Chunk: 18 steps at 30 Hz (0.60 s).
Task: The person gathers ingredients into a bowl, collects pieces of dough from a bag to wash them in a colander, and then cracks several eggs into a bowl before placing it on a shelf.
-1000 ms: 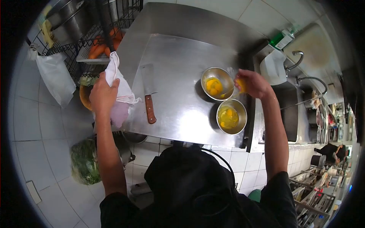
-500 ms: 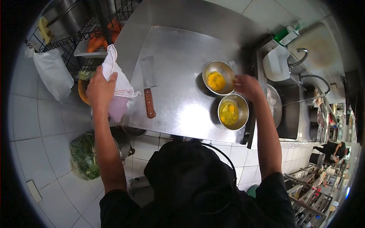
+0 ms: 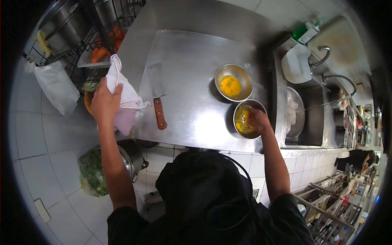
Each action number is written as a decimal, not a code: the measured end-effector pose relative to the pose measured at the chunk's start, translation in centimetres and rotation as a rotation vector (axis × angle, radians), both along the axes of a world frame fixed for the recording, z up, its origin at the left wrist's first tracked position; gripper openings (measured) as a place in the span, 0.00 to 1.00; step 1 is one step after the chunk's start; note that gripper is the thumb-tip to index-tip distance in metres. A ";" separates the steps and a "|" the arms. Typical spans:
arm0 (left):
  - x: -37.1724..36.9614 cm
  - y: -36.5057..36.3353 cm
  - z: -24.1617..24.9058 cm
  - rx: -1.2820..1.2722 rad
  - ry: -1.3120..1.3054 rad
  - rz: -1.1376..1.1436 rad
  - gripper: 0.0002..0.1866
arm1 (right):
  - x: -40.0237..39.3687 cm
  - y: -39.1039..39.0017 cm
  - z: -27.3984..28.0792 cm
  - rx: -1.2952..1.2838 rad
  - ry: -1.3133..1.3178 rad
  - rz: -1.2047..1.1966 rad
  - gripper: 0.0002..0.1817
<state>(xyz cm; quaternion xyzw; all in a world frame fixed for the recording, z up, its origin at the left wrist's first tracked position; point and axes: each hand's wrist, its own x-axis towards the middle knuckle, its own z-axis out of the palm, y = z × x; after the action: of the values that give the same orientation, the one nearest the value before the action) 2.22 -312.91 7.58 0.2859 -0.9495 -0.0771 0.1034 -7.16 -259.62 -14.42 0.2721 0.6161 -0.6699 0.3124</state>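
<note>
At the left end of the steel counter, my left hand (image 3: 106, 100) is closed on a white cloth (image 3: 123, 90), with a pinkish cloth (image 3: 125, 121) hanging below it. My right hand (image 3: 258, 121) reaches over the rim into the nearer metal bowl (image 3: 265, 111), which holds eggs (image 3: 243, 118); its fingertips are partly hidden inside. Just behind stands a second metal bowl (image 3: 248, 76) with yolks (image 3: 230, 85). A cleaver (image 3: 160, 112) with a wooden handle lies between my left hand and the bowls.
Right of the counter (image 3: 183, 61) is a sink (image 3: 313, 122) with a large metal bowl (image 3: 300, 107), a faucet (image 3: 324, 49) and a green bottle (image 3: 305, 33). Wire shelves (image 3: 81, 61) and a white bag (image 3: 57, 87) stand left. A person (image 3: 356, 160) is far right.
My right hand has moved from beside the farther bowl down into the nearer bowl of eggs. My left hand stays on the white cloth.
</note>
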 end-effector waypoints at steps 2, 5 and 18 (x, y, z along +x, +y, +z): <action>-0.1 0.1 0.1 0.012 -0.003 0.013 0.29 | 1.0 -2.1 2.2 -0.227 -0.073 -0.110 0.11; 0.0 0.4 0.4 0.025 -0.003 0.030 0.29 | 1.7 -4.7 3.2 -0.334 -0.123 -0.258 0.11; 0.2 0.2 0.0 0.004 0.032 0.006 0.28 | 2.9 -4.3 11.6 -0.390 0.006 -0.192 0.08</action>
<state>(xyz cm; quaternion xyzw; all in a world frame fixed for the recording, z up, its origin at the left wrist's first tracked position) 2.39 -312.66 7.61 0.2879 -0.9467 -0.0831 0.1185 -4.27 -263.87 -2.78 0.2622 0.4469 -0.8039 0.2921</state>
